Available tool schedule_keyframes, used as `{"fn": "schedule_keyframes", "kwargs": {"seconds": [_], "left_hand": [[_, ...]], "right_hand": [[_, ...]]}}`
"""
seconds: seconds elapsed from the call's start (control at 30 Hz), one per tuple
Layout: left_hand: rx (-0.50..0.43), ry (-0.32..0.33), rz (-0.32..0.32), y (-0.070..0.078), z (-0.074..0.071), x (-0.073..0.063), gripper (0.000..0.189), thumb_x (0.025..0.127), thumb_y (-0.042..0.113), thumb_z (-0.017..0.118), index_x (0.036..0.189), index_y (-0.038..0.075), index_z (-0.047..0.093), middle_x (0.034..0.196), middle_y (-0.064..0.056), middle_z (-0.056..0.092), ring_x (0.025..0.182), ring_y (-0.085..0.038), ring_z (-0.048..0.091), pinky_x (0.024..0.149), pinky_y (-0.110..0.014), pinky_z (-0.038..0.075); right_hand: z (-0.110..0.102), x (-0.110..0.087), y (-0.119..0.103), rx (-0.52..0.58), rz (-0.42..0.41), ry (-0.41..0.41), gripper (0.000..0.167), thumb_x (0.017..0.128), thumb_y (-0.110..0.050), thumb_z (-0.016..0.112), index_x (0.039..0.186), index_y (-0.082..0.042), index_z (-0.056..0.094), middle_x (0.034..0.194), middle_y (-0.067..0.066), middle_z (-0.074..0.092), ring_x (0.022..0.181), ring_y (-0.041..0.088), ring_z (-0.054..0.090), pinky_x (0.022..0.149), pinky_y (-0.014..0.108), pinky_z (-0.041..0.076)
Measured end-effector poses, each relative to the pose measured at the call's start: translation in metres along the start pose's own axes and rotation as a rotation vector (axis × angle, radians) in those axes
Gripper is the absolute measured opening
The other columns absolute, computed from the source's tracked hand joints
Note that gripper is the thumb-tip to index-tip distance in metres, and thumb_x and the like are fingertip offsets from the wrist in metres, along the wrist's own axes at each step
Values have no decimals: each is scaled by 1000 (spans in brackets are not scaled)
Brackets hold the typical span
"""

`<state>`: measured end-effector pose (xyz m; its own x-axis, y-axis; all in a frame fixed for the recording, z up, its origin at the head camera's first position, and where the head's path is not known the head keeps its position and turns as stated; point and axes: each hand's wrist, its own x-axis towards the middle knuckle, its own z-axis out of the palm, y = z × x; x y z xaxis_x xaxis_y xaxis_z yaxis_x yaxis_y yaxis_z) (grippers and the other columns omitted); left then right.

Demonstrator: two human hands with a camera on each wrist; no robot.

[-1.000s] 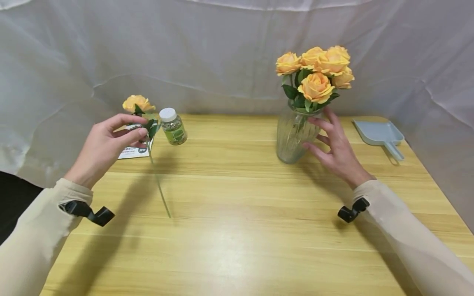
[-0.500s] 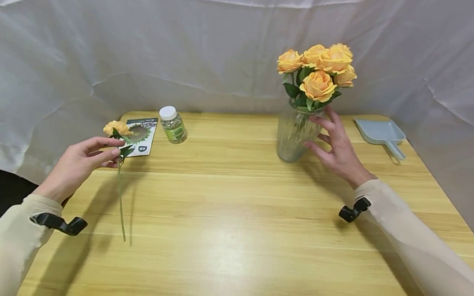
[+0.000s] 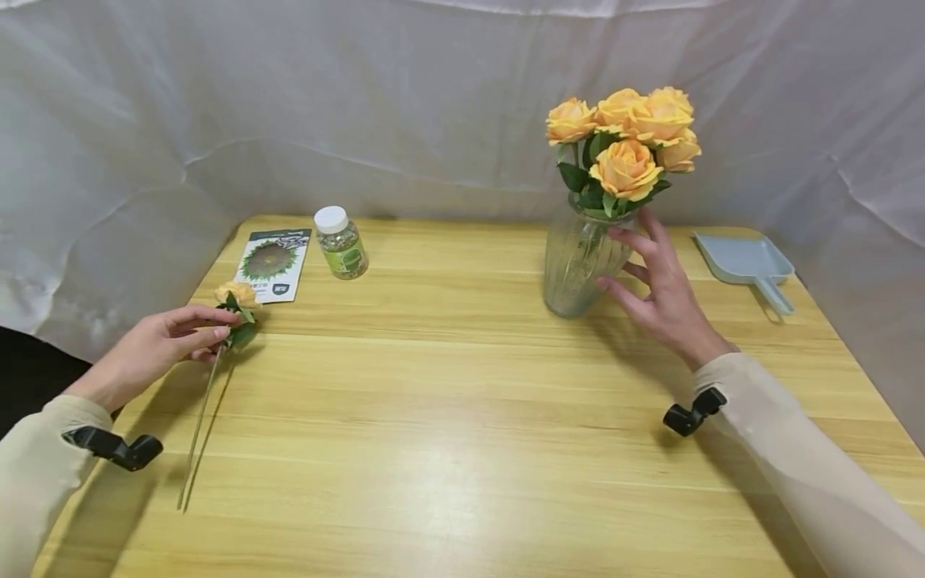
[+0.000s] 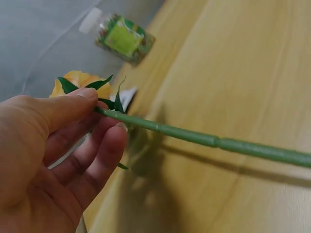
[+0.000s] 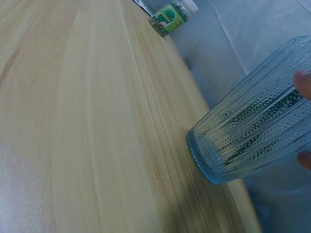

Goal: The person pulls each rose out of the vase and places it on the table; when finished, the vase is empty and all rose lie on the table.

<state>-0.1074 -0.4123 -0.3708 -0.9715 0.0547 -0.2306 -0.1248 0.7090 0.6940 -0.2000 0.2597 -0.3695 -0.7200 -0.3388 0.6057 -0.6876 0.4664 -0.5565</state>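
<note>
Near the table's left edge my left hand pinches a single yellow-orange rose just under its bloom. Its long green stem slants down close above the table, toward the front. Over on the right stands an upright ribbed glass vase, filled with several yellow-orange roses and dark leaves. My right hand holds the vase from its right side, thumb low and fingers near the neck. In the right wrist view only fingertips show against the glass, and stems appear dimly through it.
A seed packet with a sunflower picture lies at the back left. Beside it stands a clear jar with a white lid and green label. A pale blue dustpan lies at the back right. Grey cloth hangs behind the table.
My left hand has carried the single rose left and down toward the table, its stem tip swinging left, and the seed packet has come into full view. The right hand stays on the vase.
</note>
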Motion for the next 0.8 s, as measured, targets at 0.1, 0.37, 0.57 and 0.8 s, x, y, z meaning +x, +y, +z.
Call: {"fn": "schedule_keyframes", "kwargs": {"seconds": [0.1, 0.37, 0.57, 0.8], "left_hand": [[-5, -32, -19, -7, 2, 1, 49, 113, 41, 59, 153, 13, 58, 116, 19, 71, 96, -9, 69, 81, -24, 60], [-28, -39, 17, -21, 5, 0, 47, 113, 33, 62, 150, 4, 59, 118, 37, 64, 97, -1, 70, 80, -24, 63], [-12, -41, 28, -25, 5, -1, 43, 113, 31, 63, 146, 4, 63, 116, 35, 64, 94, -5, 72, 79, -26, 65], [8, -8, 131, -24, 11, 1, 36, 112, 17, 65, 142, -2, 62, 115, 40, 63, 93, 4, 70, 72, -24, 64]], "right_hand": [[0, 0, 1, -1, -5, 1, 75, 88, 16, 80, 153, -4, 49, 181, 11, 19, 165, 36, 28, 109, 9, 48], [-1, 0, 1, -11, -3, -2, 74, 89, 16, 79, 153, -5, 49, 181, 10, 20, 166, 34, 27, 108, 9, 48], [-1, 1, 0, -7, -4, 0, 75, 88, 17, 79, 153, -5, 49, 181, 10, 20, 165, 34, 28, 108, 10, 49], [-1, 0, 1, -7, 9, 1, 73, 90, 14, 79, 154, -5, 49, 181, 9, 19, 165, 34, 27, 109, 10, 48]]}}
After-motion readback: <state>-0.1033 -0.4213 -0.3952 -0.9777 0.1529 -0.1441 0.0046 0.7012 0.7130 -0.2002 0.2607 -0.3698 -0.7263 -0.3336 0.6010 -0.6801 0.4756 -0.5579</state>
